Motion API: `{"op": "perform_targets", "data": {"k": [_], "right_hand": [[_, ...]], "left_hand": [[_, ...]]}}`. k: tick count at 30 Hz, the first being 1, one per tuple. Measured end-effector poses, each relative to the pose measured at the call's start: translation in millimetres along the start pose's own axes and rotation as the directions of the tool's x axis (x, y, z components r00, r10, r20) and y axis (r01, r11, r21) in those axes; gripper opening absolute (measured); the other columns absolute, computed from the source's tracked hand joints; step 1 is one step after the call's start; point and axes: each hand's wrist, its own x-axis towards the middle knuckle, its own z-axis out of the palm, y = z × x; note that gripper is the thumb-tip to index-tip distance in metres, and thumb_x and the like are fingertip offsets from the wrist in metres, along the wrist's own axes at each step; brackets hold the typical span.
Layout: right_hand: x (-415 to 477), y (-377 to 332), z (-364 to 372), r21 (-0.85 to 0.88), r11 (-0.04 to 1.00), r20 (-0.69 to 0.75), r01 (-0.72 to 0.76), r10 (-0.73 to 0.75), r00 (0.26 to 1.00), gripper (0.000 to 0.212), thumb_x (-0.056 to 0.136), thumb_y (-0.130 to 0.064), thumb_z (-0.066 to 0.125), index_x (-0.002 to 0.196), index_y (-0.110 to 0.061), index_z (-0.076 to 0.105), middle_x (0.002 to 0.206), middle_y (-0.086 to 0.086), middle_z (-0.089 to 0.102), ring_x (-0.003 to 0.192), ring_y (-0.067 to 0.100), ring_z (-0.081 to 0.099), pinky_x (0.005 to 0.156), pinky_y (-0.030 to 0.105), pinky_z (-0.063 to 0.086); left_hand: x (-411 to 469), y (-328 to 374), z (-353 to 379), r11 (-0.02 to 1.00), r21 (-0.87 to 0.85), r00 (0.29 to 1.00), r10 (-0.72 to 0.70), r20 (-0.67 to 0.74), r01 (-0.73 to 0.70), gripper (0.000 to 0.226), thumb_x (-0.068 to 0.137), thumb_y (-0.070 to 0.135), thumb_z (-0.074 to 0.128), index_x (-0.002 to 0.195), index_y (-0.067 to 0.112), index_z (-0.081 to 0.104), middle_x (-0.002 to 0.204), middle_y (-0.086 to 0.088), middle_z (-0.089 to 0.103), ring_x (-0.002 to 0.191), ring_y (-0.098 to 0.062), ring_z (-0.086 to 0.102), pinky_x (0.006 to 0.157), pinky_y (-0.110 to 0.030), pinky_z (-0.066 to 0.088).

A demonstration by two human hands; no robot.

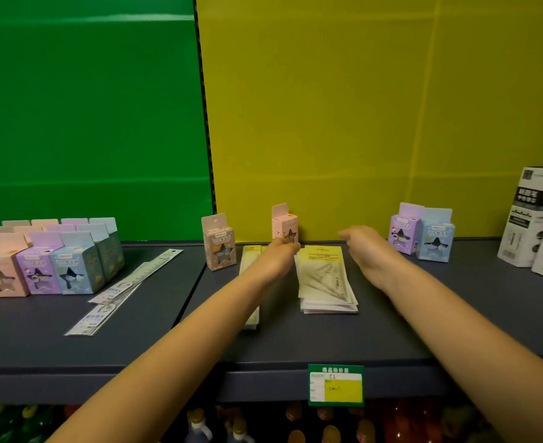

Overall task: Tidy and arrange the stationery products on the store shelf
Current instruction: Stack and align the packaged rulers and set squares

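One small pink cardboard box (284, 227) with a hang tab and a star-shaped window is the piece in hand. It stands just behind the far end of the stack of clear set-square packets (326, 279) with yellow headers, close to the yellow back panel (359, 123). It is upright, its long axis vertical, tab on top, star window turned toward the shelf's front. The left hand (278, 254) holds it low down, fingers closed at its base, though blur hides exactly how they lie. The right hand (364, 247) hovers just right of the stack's far end, gripping nothing, its fingers stretched out together and pointing left at the box without touching it. Just left of the stack, one more pile of yellow-headed packets (251, 260) lies half under the left forearm, and beyond it one beige box (219, 243) of the same make stands alone. Far left of the stack sits a block of pastel boxes (56, 263), several rows deep, too many hidden to count. Between that block and the stack lie what look like three long sleeved rulers (129, 289), slanting. Right of the stack stand two boxes, one purple box (404, 230) and one blue box (436, 235), side by side. Farther right stand at least two tall white-and-black cartons (532, 219). In front of the stack, one green price tag (335, 385) hangs on the dark grey shelf (295, 340).
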Motion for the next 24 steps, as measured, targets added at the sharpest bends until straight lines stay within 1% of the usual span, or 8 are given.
{"op": "perform_targets", "data": {"k": [3,7,10,15,18,21,23,24], "right_hand": [[17.3,16.7,-2.0,0.065,0.990,0.099,-0.127,0.120,0.988,0.042,0.097,-0.021,0.039,0.133,0.000,0.042,0.129,0.007,0.051,0.132,0.024,0.041,0.112,0.034,0.028],[35.4,27.3,8.1,0.016,0.990,0.159,-0.142,0.137,0.978,0.054,0.094,-0.039,0.041,0.141,-0.011,0.036,0.147,0.007,0.041,0.135,0.023,0.039,0.115,0.040,0.026],[41.9,27.3,12.5,-0.021,0.989,0.164,-0.146,0.147,0.975,0.059,0.093,-0.044,0.039,0.144,-0.015,0.031,0.148,0.008,0.039,0.134,0.026,0.040,0.113,0.042,0.030],[13.6,14.3,-2.2,0.154,0.968,0.226,-0.196,0.158,0.961,0.055,0.098,-0.040,0.033,0.143,-0.008,0.029,0.145,0.013,0.040,0.136,0.022,0.037,0.116,0.035,0.024],[-9.0,10.2,-14.8,0.224,0.951,0.285,-0.214,0.146,0.947,0.055,0.100,-0.036,0.028,0.145,-0.004,0.023,0.150,0.011,0.032,0.142,0.020,0.026,0.115,0.031,0.019],[-25.1,15.0,-17.2,0.265,0.934,0.356,-0.239,0.136,0.925,0.051,0.101,-0.033,0.026,0.141,-0.003,0.032,0.129,0.003,0.053,0.133,0.021,0.041,0.102,0.028,0.034],[-30.7,21.1,-12.7,0.263,0.929,0.378,-0.259,0.147,0.914,0.049,0.100,-0.036,0.026,0.136,-0.007,0.045,0.101,0.000,0.063,0.104,0.019,0.062,0.079,0.027,0.048],[-32.3,23.6,-10.7,0.267,0.929,0.380,-0.258,0.145,0.914,0.049,0.100,-0.038,0.027,0.132,-0.008,0.050,0.098,0.004,0.066,0.091,0.017,0.065,0.071,0.027,0.049]], "left_hand": [[11.5,1.5,21.7,0.997,-0.020,0.997,-0.079,0.025,0.079,0.055,0.096,0.025,0.040,0.146,0.012,0.020,0.154,-0.010,0.025,0.139,-0.028,0.027,0.116,-0.041,0.022],[31.9,-2.4,35.7,0.994,-0.013,0.994,-0.105,-0.024,0.105,0.053,0.099,0.023,0.035,0.146,0.008,0.016,0.155,-0.010,0.019,0.141,-0.027,0.023,0.113,-0.034,0.022],[35.4,-1.1,42.2,0.994,0.019,0.991,-0.101,-0.083,0.103,0.053,0.100,0.023,0.032,0.146,0.003,0.014,0.154,-0.013,0.021,0.140,-0.028,0.025,0.110,-0.032,0.024],[34.7,-4.7,40.0,0.982,-0.122,0.987,-0.151,-0.062,0.142,0.055,0.097,0.031,0.036,0.146,0.014,0.020,0.153,-0.010,0.026,0.139,-0.028,0.029,0.116,-0.040,0.023],[42.0,-26.0,34.5,0.962,-0.199,0.979,-0.199,-0.034,0.189,0.071,0.080,0.049,0.045,0.144,0.024,0.028,0.149,-0.006,0.037,0.135,-0.025,0.036,0.114,-0.045,0.028],[41.4,-41.1,35.8,0.950,-0.221,0.975,-0.219,0.031,0.220,0.081,0.068,0.059,0.045,0.141,0.026,0.033,0.148,-0.001,0.039,0.135,-0.022,0.038,0.115,-0.044,0.027],[24.2,-35.0,38.3,0.950,-0.213,0.973,-0.222,0.064,0.231,0.081,0.069,0.060,0.044,0.141,0.025,0.034,0.148,0.000,0.039,0.135,-0.021,0.039,0.115,-0.044,0.026],[20.1,-35.0,38.1,0.950,-0.211,0.972,-0.221,0.073,0.232,0.077,0.073,0.059,0.043,0.141,0.024,0.034,0.148,0.000,0.039,0.134,-0.022,0.039,0.115,-0.044,0.026]]}}
